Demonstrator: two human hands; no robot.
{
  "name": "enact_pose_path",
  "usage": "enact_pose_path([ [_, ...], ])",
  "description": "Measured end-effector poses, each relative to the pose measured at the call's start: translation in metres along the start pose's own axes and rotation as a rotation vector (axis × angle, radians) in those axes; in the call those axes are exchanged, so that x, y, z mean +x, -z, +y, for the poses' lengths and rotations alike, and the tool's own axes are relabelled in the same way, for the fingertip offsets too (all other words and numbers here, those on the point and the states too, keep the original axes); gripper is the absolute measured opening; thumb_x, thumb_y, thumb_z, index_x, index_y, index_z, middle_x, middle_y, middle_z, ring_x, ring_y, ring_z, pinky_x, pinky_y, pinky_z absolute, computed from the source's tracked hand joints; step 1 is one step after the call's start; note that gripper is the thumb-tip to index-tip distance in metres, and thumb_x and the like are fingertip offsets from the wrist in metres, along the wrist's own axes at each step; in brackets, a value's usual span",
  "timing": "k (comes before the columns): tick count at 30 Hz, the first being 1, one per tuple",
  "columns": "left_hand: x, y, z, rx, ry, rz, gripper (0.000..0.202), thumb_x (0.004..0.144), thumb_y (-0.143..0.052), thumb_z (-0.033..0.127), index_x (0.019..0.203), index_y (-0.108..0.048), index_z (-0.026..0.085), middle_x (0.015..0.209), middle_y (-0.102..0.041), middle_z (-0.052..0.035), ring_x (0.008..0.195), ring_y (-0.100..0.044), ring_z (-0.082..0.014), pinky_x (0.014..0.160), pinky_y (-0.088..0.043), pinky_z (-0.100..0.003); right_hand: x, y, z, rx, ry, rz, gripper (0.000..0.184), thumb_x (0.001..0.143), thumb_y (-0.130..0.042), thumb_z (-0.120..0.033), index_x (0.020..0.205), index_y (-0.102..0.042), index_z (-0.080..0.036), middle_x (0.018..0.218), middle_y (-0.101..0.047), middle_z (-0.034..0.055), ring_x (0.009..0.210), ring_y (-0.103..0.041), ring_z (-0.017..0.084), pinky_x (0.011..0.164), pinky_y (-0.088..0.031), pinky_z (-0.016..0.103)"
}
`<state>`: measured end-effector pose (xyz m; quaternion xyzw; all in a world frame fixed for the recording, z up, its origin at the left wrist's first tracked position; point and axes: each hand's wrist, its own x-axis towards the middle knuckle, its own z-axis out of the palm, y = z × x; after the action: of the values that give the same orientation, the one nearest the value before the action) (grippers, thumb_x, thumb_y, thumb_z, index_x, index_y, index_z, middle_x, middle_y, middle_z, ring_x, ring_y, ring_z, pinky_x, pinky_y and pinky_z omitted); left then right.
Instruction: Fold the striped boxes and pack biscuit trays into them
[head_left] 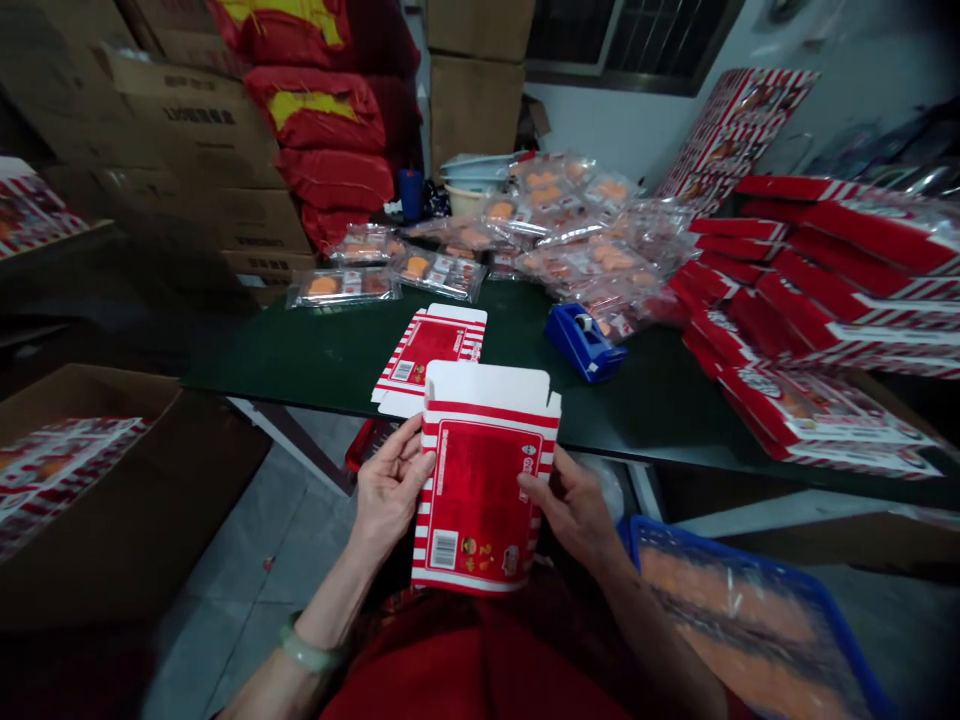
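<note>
Between my two hands is a red-and-white striped cardboard box (480, 480), its printed panel facing me and a white flap raised at the far end. My left hand (390, 490) grips its left edge, thumb on the front. On the right edge, my right hand (574, 500) holds it the same way, with the fingers hidden behind. Another flat striped box (431, 350) lies on the green table (300, 345) just beyond. A blue tape dispenser (585, 342) stands to the right of that one.
Clear plastic packs (600, 240) with orange pieces are heaped at the back. Red striped boxes (810, 330) are stacked at the right. A blue crate (750, 620) of orange goods sits low right. At left, an open carton (150, 400) holds striped boxes; red sacks (337, 120) rise behind.
</note>
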<state>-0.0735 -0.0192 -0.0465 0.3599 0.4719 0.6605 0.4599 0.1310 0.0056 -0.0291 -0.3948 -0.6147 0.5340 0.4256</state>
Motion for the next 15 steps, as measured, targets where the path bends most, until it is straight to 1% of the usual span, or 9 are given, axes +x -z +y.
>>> enact_pose_path([
  [2, -0.003, 0.001, -0.010, 0.039, -0.010, 0.050, 0.066, 0.070, -0.074, 0.035, 0.128, -0.052, 0.013, 0.117, -0.067, -0.0131, 0.100, -0.066, -0.0204, 0.082, -0.054, -0.026, -0.001, -0.005, 0.012, -0.034, 0.009, 0.036, 0.023, 0.082, -0.057, -0.035, 0.101, -0.060, -0.021, 0.094, -0.072, 0.0029, 0.081, -0.068, 0.019, 0.071, -0.056, 0.030],
  [5, -0.004, 0.001, -0.014, 0.118, -0.021, 0.005, 0.067, 0.076, -0.069, 0.039, 0.134, -0.045, 0.015, 0.117, -0.066, -0.0119, 0.101, -0.065, -0.0190, 0.083, -0.053, -0.026, -0.002, -0.008, 0.022, -0.036, -0.012, 0.043, 0.027, 0.083, -0.057, -0.035, 0.106, -0.058, -0.022, 0.097, -0.071, 0.0025, 0.081, -0.068, 0.019, 0.071, -0.056, 0.029],
  [7, -0.002, 0.000, -0.004, 0.171, -0.090, -0.022, 0.066, 0.079, -0.064, 0.040, 0.137, -0.041, 0.019, 0.117, -0.066, -0.0098, 0.100, -0.064, -0.0179, 0.084, -0.052, -0.026, -0.003, -0.008, 0.019, -0.014, -0.009, -0.003, 0.029, 0.083, -0.058, -0.035, 0.108, -0.058, -0.022, 0.101, -0.071, 0.0032, 0.083, -0.068, 0.019, 0.071, -0.056, 0.029],
  [8, 0.000, -0.001, 0.003, 0.209, -0.135, -0.012, 0.063, 0.080, -0.063, 0.041, 0.137, -0.042, 0.021, 0.117, -0.066, -0.0087, 0.099, -0.064, -0.0173, 0.084, -0.052, -0.026, -0.004, -0.007, 0.015, -0.007, -0.001, -0.036, 0.029, 0.082, -0.058, -0.035, 0.108, -0.058, -0.021, 0.102, -0.071, 0.0036, 0.085, -0.068, 0.019, 0.072, -0.056, 0.029],
  [10, 0.005, -0.003, 0.017, 0.311, -0.205, 0.032, 0.054, 0.081, -0.061, 0.043, 0.128, -0.053, 0.020, 0.113, -0.067, -0.0071, 0.094, -0.065, -0.0167, 0.081, -0.051, -0.024, -0.007, -0.007, 0.007, 0.022, 0.013, -0.069, 0.034, 0.082, -0.059, -0.033, 0.114, -0.056, -0.022, 0.103, -0.070, 0.0039, 0.087, -0.068, 0.020, 0.075, -0.056, 0.030],
  [11, 0.007, -0.003, 0.022, 0.366, -0.223, 0.056, 0.048, 0.081, -0.061, 0.045, 0.121, -0.059, 0.019, 0.109, -0.068, -0.0065, 0.090, -0.065, -0.0165, 0.078, -0.051, -0.023, -0.008, -0.007, 0.004, 0.051, 0.013, -0.061, 0.043, 0.082, -0.060, -0.032, 0.123, -0.050, -0.023, 0.103, -0.070, 0.0038, 0.087, -0.068, 0.019, 0.076, -0.056, 0.031],
  [13, 0.010, -0.004, 0.027, 0.446, -0.252, 0.096, 0.041, 0.079, -0.060, 0.048, 0.105, -0.067, 0.016, 0.096, -0.070, -0.0051, 0.080, -0.064, -0.0159, 0.073, -0.051, -0.023, -0.010, -0.009, 0.004, 0.117, 0.026, -0.007, 0.070, 0.081, -0.063, -0.030, 0.141, -0.028, -0.027, 0.106, -0.068, 0.0040, 0.086, -0.068, 0.018, 0.077, -0.056, 0.032],
  [14, 0.011, -0.004, 0.028, 0.472, -0.265, 0.109, 0.040, 0.079, -0.060, 0.049, 0.099, -0.068, 0.016, 0.090, -0.070, -0.0044, 0.077, -0.064, -0.0155, 0.070, -0.051, -0.023, -0.009, -0.009, 0.006, 0.135, 0.051, 0.015, 0.079, 0.081, -0.064, -0.029, 0.145, -0.017, -0.028, 0.110, -0.066, 0.0049, 0.086, -0.068, 0.018, 0.077, -0.057, 0.032],
  [15, 0.011, -0.003, 0.027, 0.491, -0.280, 0.123, 0.039, 0.078, -0.060, 0.049, 0.095, -0.069, 0.015, 0.085, -0.070, -0.0036, 0.074, -0.063, -0.0151, 0.069, -0.051, -0.023, -0.009, -0.009, 0.009, 0.129, 0.086, 0.018, 0.083, 0.081, -0.063, -0.028, 0.146, -0.012, -0.028, 0.114, -0.064, 0.0062, 0.088, -0.067, 0.017, 0.078, -0.056, 0.032],
])
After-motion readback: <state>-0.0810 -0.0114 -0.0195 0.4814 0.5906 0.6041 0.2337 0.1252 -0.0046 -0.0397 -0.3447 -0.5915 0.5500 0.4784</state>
